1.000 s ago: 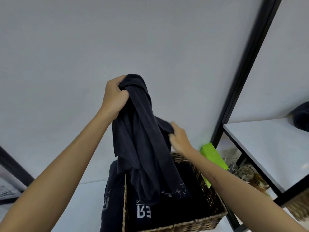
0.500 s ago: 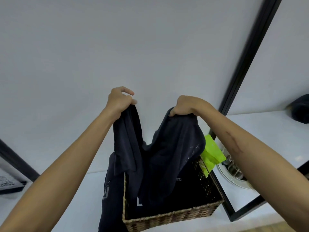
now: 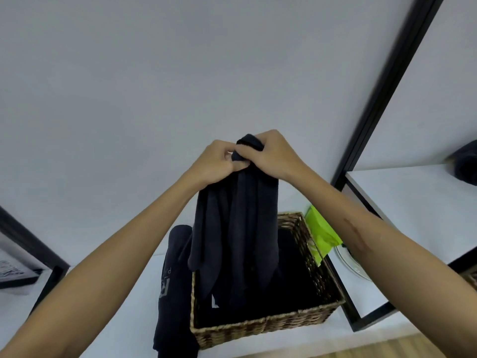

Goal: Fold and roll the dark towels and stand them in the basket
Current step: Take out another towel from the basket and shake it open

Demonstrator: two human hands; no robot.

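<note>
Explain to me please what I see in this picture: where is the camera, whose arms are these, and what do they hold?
No machine here: a person wears one wide camera on the head, looking forward and down, so both arms are the person's own. The left hand and right hand meet at the top of a dark towel; each grip pinches it, and it hangs down into a woven basket. The basket stands on a white surface. Another dark towel with pale letters hangs beside the basket's left wall. Behind the basket is something bright green; on a shelf at right lies one more dark bundle.
</note>
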